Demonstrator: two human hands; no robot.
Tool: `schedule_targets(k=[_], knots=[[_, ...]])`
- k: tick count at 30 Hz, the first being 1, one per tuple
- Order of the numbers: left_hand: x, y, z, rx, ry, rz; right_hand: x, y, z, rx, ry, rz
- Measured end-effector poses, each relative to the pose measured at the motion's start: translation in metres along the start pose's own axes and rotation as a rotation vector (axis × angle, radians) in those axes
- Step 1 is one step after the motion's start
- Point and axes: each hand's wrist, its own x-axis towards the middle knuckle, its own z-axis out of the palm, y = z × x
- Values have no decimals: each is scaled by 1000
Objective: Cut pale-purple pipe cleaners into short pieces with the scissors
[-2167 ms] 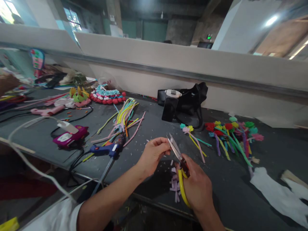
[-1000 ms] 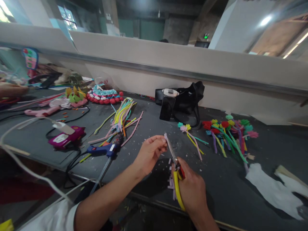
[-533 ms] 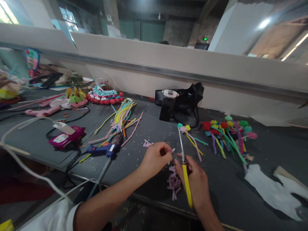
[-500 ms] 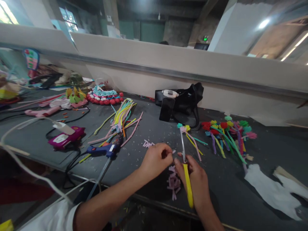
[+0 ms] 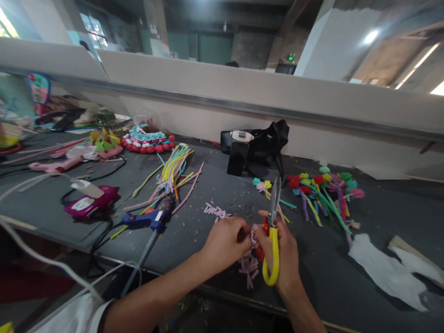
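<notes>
My right hand (image 5: 282, 249) is closed round yellow-handled scissors (image 5: 272, 233), blades shut and pointing up and away. My left hand (image 5: 227, 240) sits right beside it, fingers pinched on a small pale purple piece that I can barely see between the two hands. Below the hands a small heap of cut purple pipe-cleaner bits (image 5: 248, 267) lies on the dark table (image 5: 215, 185). A second little cluster of purple bits (image 5: 215, 211) lies just beyond my left hand.
Finished pipe-cleaner flowers (image 5: 324, 192) lie at the right, with three more (image 5: 265, 187) behind the scissors. Loose coloured pipe cleaners (image 5: 173, 173), a blue glue gun (image 5: 147, 218) and a magenta one (image 5: 86, 203) lie left. A black bag (image 5: 265, 148) stands behind; white fabric (image 5: 385, 270) right.
The scissors were cutting a purple piece held up by my left hand; now both hands have dropped toward the table and drawn together, and the scissors have swung upright with blades shut.
</notes>
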Motion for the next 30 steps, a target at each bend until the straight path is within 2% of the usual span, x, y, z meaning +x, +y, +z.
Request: schedule_targets(k=[3,6,11,17,20,23,26,30], knots=[[6,-2,-8,-490,-180,-256,1,0,-1,-9,29,-31],[10,-4,-15,-826,-328,-392,1,-1,-3,-33,39,-88],[12,-6,-15,-1093,-401,-519,0,-2,-4,-102,27,-145],[9,-2,-9,-1232,-421,-586,-2,-4,-4,-114,42,-184],[9,0,-7,-1216,-332,-571,-5,-6,-4,-182,90,-242],[11,-1,-9,-1159,-92,-451,-8,-5,-5,-283,126,-269],[15,-3,-16,-1157,120,-367,-13,2,-5,-417,52,-249],[17,-4,-22,-1203,205,-349,-20,14,-3,-598,-23,-285]])
